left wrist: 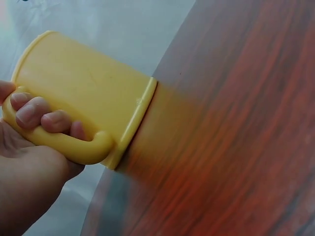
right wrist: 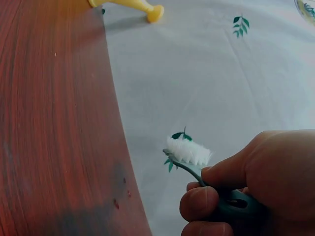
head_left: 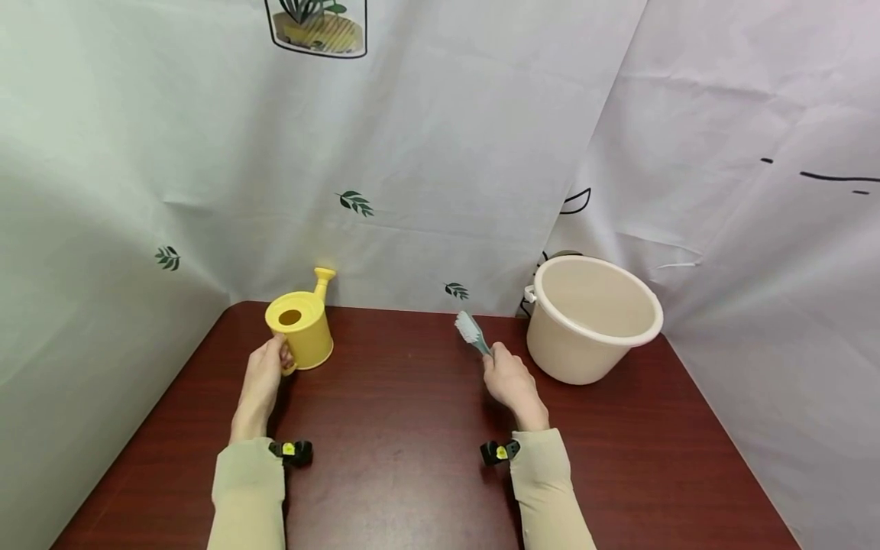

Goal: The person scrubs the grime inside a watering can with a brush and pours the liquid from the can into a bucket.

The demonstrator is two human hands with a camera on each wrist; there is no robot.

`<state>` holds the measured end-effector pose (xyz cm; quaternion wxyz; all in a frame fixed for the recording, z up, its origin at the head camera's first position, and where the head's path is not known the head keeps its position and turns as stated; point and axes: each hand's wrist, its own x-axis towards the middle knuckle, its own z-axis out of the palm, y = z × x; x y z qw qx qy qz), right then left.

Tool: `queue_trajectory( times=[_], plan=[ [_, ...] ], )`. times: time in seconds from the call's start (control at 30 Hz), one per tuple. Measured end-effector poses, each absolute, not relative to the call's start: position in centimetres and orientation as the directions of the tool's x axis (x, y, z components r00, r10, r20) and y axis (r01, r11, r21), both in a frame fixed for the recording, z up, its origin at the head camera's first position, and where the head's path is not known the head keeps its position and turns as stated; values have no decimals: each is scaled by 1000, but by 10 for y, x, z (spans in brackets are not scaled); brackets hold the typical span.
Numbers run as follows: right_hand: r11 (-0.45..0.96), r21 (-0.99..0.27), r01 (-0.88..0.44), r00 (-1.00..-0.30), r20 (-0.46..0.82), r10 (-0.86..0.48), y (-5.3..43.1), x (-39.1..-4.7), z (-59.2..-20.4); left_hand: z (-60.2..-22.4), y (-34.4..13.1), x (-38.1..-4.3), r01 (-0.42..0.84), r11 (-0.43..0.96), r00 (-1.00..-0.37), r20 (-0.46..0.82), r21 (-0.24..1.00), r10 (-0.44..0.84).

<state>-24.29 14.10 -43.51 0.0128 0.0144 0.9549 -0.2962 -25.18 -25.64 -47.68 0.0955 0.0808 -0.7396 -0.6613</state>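
At the back left of the table, a yellow watering can (head_left: 311, 336) stands close to or on the wood, its spout pointing to the back wall. My left hand (head_left: 264, 378) grips its handle (left wrist: 74, 147), fingers curled through the loop in the left wrist view. My right hand (head_left: 512, 382) holds a scrubbing brush (head_left: 471, 331) with white bristles and a grey-green handle, raised above the table. In the right wrist view the brush's bristles (right wrist: 188, 151) face up, and thumb and fingers wrap its handle.
A cream bucket (head_left: 577, 351) stands at the back right, just right of my right hand. The dark red-brown wooden table (head_left: 392, 428) meets a white cloth backdrop (head_left: 440, 153) with leaf prints at its back and sides.
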Motion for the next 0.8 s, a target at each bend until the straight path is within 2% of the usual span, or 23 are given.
queue_trajectory(
  times=[0.27, 0.43, 0.8],
  plan=[
    [806, -591, -26, -1000, 23, -15, 137, -238, -429, -482, -255, -255, 29, 105, -954, 59, 994, -294],
    [786, -610, -103, -994, 102, -51, 135, -235, -426, -483, -255, -256, 19, 112, -950, 53, 994, -308],
    [732, -653, -195, -977, 192, -88, 126, -232, -418, -470, -245, -249, 18, 99, -961, 44, 995, -273]
  ],
)
